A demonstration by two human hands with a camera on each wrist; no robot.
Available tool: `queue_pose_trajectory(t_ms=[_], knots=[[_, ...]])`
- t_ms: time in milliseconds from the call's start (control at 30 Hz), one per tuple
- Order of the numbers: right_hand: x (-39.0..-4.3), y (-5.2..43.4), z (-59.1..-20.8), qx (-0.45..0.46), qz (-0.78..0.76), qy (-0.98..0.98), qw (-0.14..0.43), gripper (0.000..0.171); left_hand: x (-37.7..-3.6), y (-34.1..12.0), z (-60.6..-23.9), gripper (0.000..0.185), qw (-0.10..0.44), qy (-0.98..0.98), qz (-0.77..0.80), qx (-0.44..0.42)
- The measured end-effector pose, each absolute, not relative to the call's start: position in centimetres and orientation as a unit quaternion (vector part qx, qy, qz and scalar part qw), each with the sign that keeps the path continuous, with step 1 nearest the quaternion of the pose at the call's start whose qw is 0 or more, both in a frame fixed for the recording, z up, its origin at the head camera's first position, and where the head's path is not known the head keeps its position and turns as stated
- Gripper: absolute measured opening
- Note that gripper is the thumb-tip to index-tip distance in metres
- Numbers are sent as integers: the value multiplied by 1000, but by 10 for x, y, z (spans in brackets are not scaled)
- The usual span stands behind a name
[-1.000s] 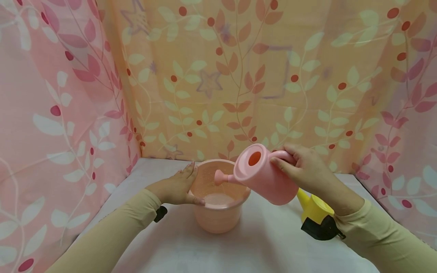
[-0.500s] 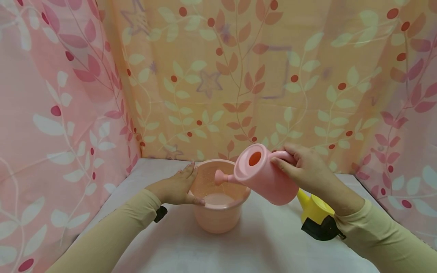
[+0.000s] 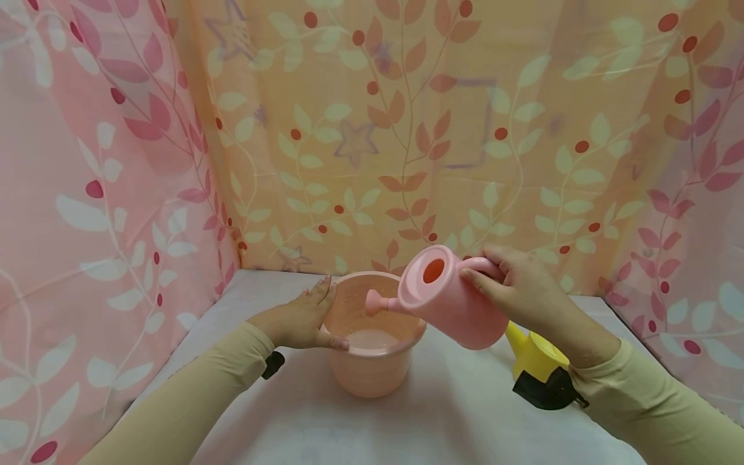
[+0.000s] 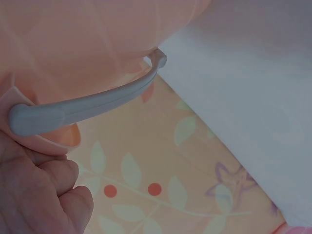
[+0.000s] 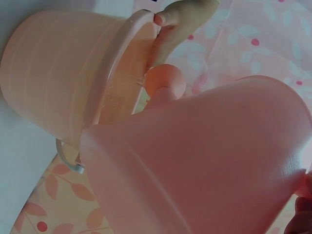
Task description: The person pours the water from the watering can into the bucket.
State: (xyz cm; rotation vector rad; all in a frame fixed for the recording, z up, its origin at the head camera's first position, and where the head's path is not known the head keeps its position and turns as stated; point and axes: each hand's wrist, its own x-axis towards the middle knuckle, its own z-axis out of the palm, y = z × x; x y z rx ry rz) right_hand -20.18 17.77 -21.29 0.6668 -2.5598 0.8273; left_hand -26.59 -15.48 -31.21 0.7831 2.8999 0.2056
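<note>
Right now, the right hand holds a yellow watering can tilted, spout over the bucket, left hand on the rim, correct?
No: in the head view, the watering can in the right hand is pink. The rest holds: spout over the bucket, left hand on its rim.

No clear change since earlier head views; any shift too slight to tell.

From here, a yellow-orange, leaf-patterned curtain (image 3: pixel 407 116) hangs at twelve o'clock, with pink leafy curtains (image 3: pixel 139 213) at nine and three; soft, dim light falls on the pale counter (image 3: pixel 494 433) between them.
</note>
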Motion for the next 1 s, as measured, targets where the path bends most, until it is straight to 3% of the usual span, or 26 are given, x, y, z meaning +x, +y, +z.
queue_pose_trajectory(t_ms=[1000], knots=[[-204,177,-215,253,271,-906,203,18,-269,-156,-315,123,61,961,62,264]])
